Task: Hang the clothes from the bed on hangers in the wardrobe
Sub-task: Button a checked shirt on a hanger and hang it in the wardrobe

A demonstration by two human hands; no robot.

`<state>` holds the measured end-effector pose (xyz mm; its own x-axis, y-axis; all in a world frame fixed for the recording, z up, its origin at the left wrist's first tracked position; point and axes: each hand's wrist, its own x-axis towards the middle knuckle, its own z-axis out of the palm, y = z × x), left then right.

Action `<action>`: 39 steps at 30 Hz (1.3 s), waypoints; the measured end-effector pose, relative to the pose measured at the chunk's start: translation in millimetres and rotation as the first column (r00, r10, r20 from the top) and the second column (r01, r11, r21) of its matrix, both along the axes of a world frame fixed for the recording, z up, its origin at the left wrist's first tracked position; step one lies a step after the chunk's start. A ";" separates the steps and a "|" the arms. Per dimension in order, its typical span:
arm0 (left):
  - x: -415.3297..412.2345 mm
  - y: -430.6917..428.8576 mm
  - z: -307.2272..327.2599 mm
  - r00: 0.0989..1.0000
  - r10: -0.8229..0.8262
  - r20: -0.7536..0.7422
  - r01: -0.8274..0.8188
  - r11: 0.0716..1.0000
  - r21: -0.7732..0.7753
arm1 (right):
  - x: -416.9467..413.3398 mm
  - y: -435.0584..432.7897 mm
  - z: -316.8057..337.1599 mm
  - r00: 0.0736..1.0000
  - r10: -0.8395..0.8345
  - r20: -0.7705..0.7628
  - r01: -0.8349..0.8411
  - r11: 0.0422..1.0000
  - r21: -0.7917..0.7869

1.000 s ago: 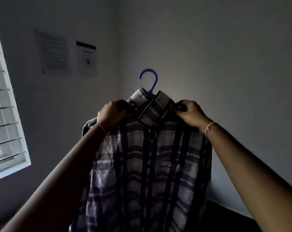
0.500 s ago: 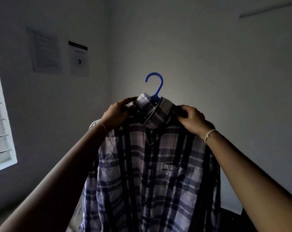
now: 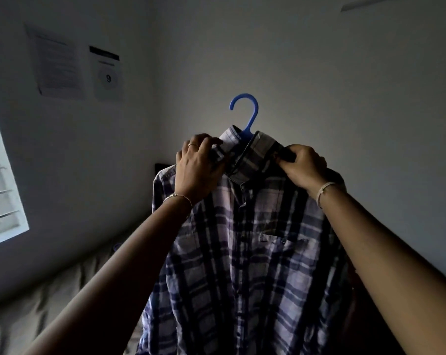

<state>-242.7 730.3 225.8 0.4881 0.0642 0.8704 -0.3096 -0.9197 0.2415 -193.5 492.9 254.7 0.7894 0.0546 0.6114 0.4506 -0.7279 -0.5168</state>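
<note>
The left hand (image 3: 198,170) curls its fingers over the collar (image 3: 245,149) of the plaid shirt (image 3: 255,252) and grips the cloth just left of the blue hanger (image 3: 247,111) hook. The right hand (image 3: 302,167) pinches the shoulder fabric just right of that hook. The plaid shirt hangs below the hook, held up in the air, its front facing the person. The wardrobe is out of view. To do this step well, I judge that both shoulders should sit evenly either side of the hook, with the collar flat, before either grip loosens.

Both hands up: left hand (image 3: 197,167) & right hand (image 3: 302,166) pinch collar of plaid shirt (image 3: 245,252) on blue hanger (image 3: 246,112).
</note>
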 end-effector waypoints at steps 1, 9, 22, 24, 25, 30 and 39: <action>-2.7 -6.9 0.5 1.000 -0.011 -0.014 0.012 1.000 0.019 | -6.5 -2.1 1.0 1.000 -0.012 -0.005 0.012 1.000 0.004; -2.5 -41.4 14.4 0.980 -0.190 0.064 0.187 0.981 0.049 | -41.6 -35.9 26.1 0.981 -0.190 0.035 0.188 0.981 0.045; -10.9 -146.6 45.6 0.811 -0.511 0.286 0.533 0.846 -0.002 | -152.6 -119.6 77.6 0.863 -0.474 0.176 0.450 0.878 0.160; -17.4 -170.6 51.0 0.773 -0.554 0.309 0.586 0.810 -0.012 | -180.3 -133.4 81.7 0.825 -0.535 0.181 0.513 0.844 0.156; -23.2 -185.5 53.8 0.752 -0.578 0.318 0.616 0.788 -0.024 | -196.5 -142.1 83.0 0.802 -0.568 0.184 0.547 0.823 0.154; -64.6 -257.0 60.2 0.671 -0.682 0.292 0.721 0.691 -0.045 | -273.9 -183.0 84.7 0.702 -0.696 0.154 0.666 0.717 0.205; -195.7 -372.8 75.2 0.532 -0.815 0.228 0.839 0.545 -0.011 | -448.4 -252.1 90.4 0.535 -0.838 0.107 0.770 0.536 0.345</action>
<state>-438.5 357.5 301.1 0.2136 -0.1916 0.9579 -0.9639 -0.2009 0.1747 -641.9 240.8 345.2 0.2530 -0.6946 0.6734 -0.1405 -0.7151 -0.6848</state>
